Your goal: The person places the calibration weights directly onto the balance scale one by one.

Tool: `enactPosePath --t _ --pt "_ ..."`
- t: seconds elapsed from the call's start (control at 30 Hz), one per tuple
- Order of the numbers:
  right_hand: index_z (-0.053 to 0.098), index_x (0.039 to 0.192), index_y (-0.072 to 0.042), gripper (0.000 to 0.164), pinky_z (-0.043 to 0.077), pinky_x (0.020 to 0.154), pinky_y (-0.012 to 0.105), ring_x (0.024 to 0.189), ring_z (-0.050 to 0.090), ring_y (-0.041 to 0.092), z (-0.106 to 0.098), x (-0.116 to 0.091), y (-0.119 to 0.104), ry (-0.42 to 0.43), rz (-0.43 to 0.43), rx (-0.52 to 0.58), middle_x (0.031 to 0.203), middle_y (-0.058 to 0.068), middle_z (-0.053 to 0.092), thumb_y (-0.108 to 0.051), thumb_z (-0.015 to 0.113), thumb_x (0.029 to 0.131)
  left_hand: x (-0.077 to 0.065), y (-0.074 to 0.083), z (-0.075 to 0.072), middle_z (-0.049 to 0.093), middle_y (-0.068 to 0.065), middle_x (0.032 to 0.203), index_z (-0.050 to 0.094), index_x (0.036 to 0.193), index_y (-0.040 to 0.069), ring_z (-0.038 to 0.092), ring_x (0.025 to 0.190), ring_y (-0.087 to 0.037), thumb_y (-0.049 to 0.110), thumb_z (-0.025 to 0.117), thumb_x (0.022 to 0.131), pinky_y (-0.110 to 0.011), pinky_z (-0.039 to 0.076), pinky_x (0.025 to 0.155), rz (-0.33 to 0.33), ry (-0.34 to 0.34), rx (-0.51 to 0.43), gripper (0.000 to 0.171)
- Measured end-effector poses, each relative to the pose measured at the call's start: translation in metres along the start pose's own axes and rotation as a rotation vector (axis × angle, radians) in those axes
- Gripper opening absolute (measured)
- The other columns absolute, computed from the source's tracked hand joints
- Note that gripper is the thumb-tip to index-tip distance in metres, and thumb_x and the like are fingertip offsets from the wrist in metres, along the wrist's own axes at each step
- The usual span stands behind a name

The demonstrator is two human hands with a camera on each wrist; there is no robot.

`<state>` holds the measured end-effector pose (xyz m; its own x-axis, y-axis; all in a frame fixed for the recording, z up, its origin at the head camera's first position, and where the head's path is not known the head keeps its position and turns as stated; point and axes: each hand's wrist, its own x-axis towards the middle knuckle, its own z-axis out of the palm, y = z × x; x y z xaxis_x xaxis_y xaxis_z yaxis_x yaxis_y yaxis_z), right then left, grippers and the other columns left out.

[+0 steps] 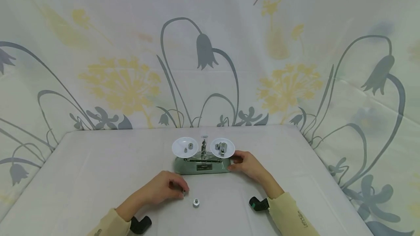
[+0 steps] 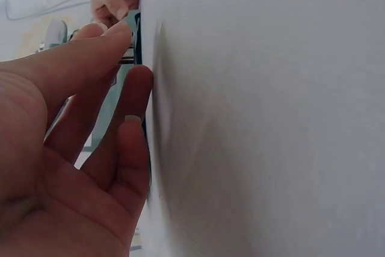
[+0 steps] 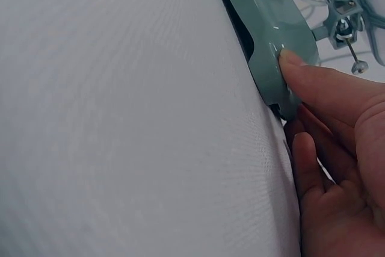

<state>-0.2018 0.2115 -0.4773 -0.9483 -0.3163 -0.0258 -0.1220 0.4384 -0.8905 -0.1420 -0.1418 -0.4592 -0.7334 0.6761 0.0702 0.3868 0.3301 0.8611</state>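
A green balance scale (image 1: 188, 166) with two white pans stands near the middle of the table. My right hand (image 1: 249, 165) holds the right end of its base, the thumb (image 3: 295, 64) on the front face and the other fingers behind. In front of the scale's left end, my left hand (image 1: 164, 188) pinches a small metal weight (image 1: 184, 193) low over the tabletop. Fingers largely hide that weight in the left wrist view. Another weight (image 1: 196, 203), a knobbed silver cylinder, stands upright on the table to the right of the left hand.
Two weights sit in the left pan (image 1: 178, 152), and several are grouped in the right pan (image 1: 231, 153). White cloth covers the table (image 1: 98, 170). A flower-patterned curtain (image 1: 210, 94) hangs behind it. Black wrist devices (image 1: 141, 225) show by both sleeves.
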Motion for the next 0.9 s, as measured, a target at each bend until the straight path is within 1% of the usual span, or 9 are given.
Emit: enactPosePath --t 0.1,0.2,0.3,0.4,0.57,0.63,0.83,0.9 --pt "0.061 0.128 0.006 0.058 0.049 0.095 0.04 0.107 0.06 0.028 -0.001 -0.001 -0.001 -0.001 -0.008 -0.005 0.127 0.019 0.063 -0.008 0.084 0.077 -0.001 -0.002 -0.003 0.071 0.008 0.095 0.077 0.096 0.017 0.062 0.09 -0.013 0.009 0.081 0.082 -0.027 0.051 0.076 -0.012 0.022 0.023 0.017" --pt "0.061 0.128 0.007 0.057 0.049 0.095 0.039 0.108 0.06 0.028 -0.001 -0.001 -0.001 -0.002 -0.012 -0.007 0.127 0.02 0.063 -0.008 0.084 0.077 -0.001 -0.003 -0.006 0.071 0.01 0.096 0.077 0.097 0.016 0.062 0.091 -0.011 0.009 0.08 0.082 -0.026 0.052 0.076 -0.006 0.046 0.048 0.017" --pt "0.062 0.127 0.006 0.057 0.05 0.094 0.038 0.107 0.06 0.027 0.0 -0.001 0.0 0.001 -0.007 -0.008 0.126 0.019 0.063 -0.009 0.084 0.077 -0.002 -0.003 -0.009 0.071 0.009 0.096 0.077 0.097 0.014 0.062 0.091 -0.01 0.006 0.08 0.082 -0.026 0.052 0.076 0.001 0.071 0.066 0.017" --pt "0.063 0.126 0.005 0.057 0.05 0.093 0.036 0.106 0.06 0.026 0.0 0.0 0.002 0.005 0.002 -0.008 0.125 0.018 0.064 -0.009 0.085 0.076 -0.003 -0.002 -0.012 0.072 0.008 0.096 0.077 0.098 0.012 0.062 0.09 -0.01 0.005 0.079 0.082 -0.026 0.052 0.075 -0.008 0.087 0.073 0.018" --pt "0.063 0.126 0.004 0.057 0.049 0.093 0.036 0.106 0.06 0.026 0.0 0.0 0.002 0.009 0.007 -0.001 0.125 0.017 0.064 -0.009 0.085 0.075 -0.005 0.0 -0.017 0.071 0.006 0.096 0.076 0.1 0.011 0.064 0.089 -0.011 0.007 0.078 0.084 -0.026 0.052 0.074 -0.016 0.1 0.083 0.017" --pt "0.064 0.126 0.004 0.057 0.05 0.093 0.037 0.105 0.06 0.026 0.0 0.0 0.003 0.01 -0.007 0.0 0.124 0.017 0.065 -0.011 0.085 0.075 -0.006 0.001 -0.02 0.071 0.006 0.097 0.075 0.1 0.011 0.065 0.09 -0.011 0.007 0.078 0.084 -0.026 0.053 0.074 -0.02 0.103 0.084 0.017" --pt "0.064 0.124 0.005 0.056 0.053 0.089 0.035 0.103 0.063 0.022 0.0 0.0 0.004 0.009 -0.103 -0.039 0.12 0.016 0.067 -0.015 0.085 0.076 -0.01 0.003 -0.031 0.07 0.006 0.099 0.075 0.102 0.012 0.065 0.092 -0.013 0.009 0.077 0.086 -0.027 0.051 0.074 -0.029 0.122 0.103 0.016" --pt "0.064 0.125 0.004 0.056 0.052 0.09 0.034 0.105 0.063 0.022 -0.001 0.0 0.004 0.002 -0.094 -0.039 0.121 0.015 0.067 -0.015 0.085 0.076 -0.012 0.005 -0.036 0.071 0.006 0.1 0.075 0.104 0.013 0.065 0.094 -0.013 0.011 0.077 0.087 -0.027 0.051 0.075 -0.042 0.128 0.117 0.017"
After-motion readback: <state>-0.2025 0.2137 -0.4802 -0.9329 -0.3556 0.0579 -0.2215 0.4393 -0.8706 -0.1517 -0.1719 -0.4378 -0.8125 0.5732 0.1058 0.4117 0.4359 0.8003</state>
